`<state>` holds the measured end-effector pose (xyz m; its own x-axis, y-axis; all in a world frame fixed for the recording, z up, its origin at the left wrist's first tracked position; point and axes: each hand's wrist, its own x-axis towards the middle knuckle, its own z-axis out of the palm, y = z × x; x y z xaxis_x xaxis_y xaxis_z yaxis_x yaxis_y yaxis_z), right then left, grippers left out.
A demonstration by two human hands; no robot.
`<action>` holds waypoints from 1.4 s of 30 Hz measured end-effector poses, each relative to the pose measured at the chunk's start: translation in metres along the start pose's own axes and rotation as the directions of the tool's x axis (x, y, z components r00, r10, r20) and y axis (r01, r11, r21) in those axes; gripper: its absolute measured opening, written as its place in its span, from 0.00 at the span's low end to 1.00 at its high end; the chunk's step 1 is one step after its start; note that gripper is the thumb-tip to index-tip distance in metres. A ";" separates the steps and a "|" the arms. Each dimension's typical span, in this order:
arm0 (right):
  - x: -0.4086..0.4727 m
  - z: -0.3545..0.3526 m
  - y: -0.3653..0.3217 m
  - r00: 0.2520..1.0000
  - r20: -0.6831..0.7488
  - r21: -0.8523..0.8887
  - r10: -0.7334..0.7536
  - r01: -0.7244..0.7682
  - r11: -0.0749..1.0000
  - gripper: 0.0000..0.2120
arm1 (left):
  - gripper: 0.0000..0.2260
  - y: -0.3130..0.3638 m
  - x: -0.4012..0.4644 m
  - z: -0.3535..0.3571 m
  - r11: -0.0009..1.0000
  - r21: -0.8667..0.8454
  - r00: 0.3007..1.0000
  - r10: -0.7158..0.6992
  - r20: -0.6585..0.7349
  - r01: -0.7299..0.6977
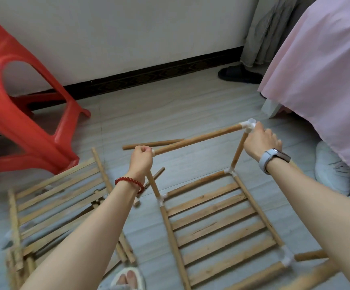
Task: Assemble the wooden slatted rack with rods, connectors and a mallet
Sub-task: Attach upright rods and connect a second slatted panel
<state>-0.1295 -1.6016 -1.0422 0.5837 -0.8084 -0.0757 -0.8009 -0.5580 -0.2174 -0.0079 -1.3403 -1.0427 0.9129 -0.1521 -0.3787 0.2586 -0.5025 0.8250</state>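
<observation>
**Wooden rack takes shape on a tiled floor**

A slatted panel of pale, rough-grained flat strips lies on the grey floor, framed by round wooden rods joined at the corners with translucent white plastic connectors. Two upright rods rise from its far corners. A top rod, smooth and cylindrical, spans between them. The left hand, wearing a red bead bracelet, is clenched around the joint where the top rod meets the left upright; the connector there is almost hidden by the fingers. The right hand, a pale smartwatch on its wrist, grips the right upright just under the three-way corner connector. A loose rod lies on the floor behind the top rod. More slatted panels are stacked at left, near a glossy red plastic stool. Pink fabric drapes at right.
</observation>
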 end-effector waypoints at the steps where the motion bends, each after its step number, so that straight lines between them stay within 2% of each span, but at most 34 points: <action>1: 0.008 0.001 -0.005 0.999 -0.007 0.009 -0.035 0.035 0.999 0.19 | 0.07 -0.001 0.002 0.000 1.000 -0.020 1.000 -0.006 -0.029 0.005; 3: 0.023 0.001 -0.015 0.994 -0.030 0.018 -0.102 0.102 0.995 0.20 | 0.08 -0.003 0.003 -0.002 0.999 0.042 0.999 0.024 -0.040 -0.022; 5: 0.032 -0.001 -0.023 0.989 -0.022 0.020 -0.144 0.145 0.989 0.22 | 0.10 -0.008 0.003 -0.004 0.970 0.209 0.992 0.126 0.002 -0.124; 7: 0.029 0.000 -0.031 0.988 0.009 0.015 -0.154 0.154 0.988 0.24 | 0.12 -0.017 0.001 -0.015 0.884 0.376 0.960 0.271 0.074 -0.278; 9: 0.021 0.005 -0.035 0.987 0.004 -0.005 -0.160 0.160 0.987 0.24 | 0.13 -0.018 0.002 -0.026 0.791 0.479 0.925 0.325 0.200 -0.381; 12: 0.004 0.010 -0.052 0.952 -0.028 -0.039 -0.304 0.303 0.952 0.23 | 0.11 -0.003 0.004 -0.044 0.640 0.640 0.903 0.251 0.347 -0.424; 16: -0.030 0.008 -0.094 0.817 0.053 0.129 -0.575 0.565 0.815 0.22 | 0.17 -0.002 -0.009 -0.048 0.486 0.770 0.911 0.221 0.348 -0.413; 17: -0.038 0.009 -0.102 0.774 0.083 0.158 -0.627 0.611 0.775 0.21 | 0.18 -0.005 -0.012 -0.049 0.484 0.758 0.899 0.204 0.388 -0.438; 18: -0.046 0.010 -0.113 0.740 0.120 0.170 -0.661 0.641 0.748 0.20 | 0.18 -0.007 -0.011 -0.054 0.528 0.717 0.882 0.160 0.443 -0.456; 19: -0.052 0.013 -0.122 0.726 0.161 0.169 -0.669 0.647 0.743 0.20 | 0.19 -0.008 -0.009 -0.062 0.620 0.649 0.863 0.095 0.497 -0.442; 21: -0.058 0.017 -0.136 0.744 0.199 0.136 -0.638 0.624 0.769 0.19 | 0.20 -0.011 0.003 -0.075 0.811 0.490 0.823 -0.019 0.567 -0.319; 22: -0.060 0.020 -0.142 0.760 0.196 0.104 -0.620 0.613 0.783 0.19 | 0.19 -0.017 0.013 -0.080 0.834 0.471 0.826 -0.032 0.562 -0.288; 23: -0.060 0.023 -0.148 0.778 0.186 0.065 -0.601 0.600 0.797 0.19 | 0.18 -0.024 0.026 -0.083 0.802 0.511 0.847 -0.012 0.532 -0.309; 25: -0.055 0.029 -0.161 0.815 0.178 0.006 -0.551 0.559 0.829 0.19 | 0.18 -0.043 0.059 -0.085 0.670 0.650 0.900 0.062 0.431 -0.357; 28: -0.037 0.031 -0.179 0.870 0.157 -0.046 -0.467 0.478 0.877 0.21 | 0.20 -0.071 0.116 -0.077 0.585 0.729 0.925 0.105 0.366 -0.355; 33: -0.004 0.035 -0.189 0.933 0.097 -0.258 -0.345 0.359 0.897 0.27 | 0.24 -0.099 0.192 -0.029 0.484 0.777 0.906 0.090 0.414 -0.404; 38: 0.010 0.049 -0.188 0.959 0.059 -0.324 -0.277 0.281 0.903 0.30 | 0.28 -0.104 0.257 0.034 0.374 0.786 0.860 0.070 0.506 -0.493; 42: 0.017 0.055 -0.182 0.966 0.071 -0.354 -0.247 0.256 0.900 0.30 | 0.29 -0.110 0.292 0.064 0.300 0.797 0.825 -0.050 0.562 -0.524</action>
<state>0.0331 -1.5035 -1.0574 0.7713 -0.6303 -0.0885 -0.6185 -0.7750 0.1295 0.2102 -1.3841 -1.2709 0.5631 -0.5789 -0.5896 -0.6526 -0.7493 0.1124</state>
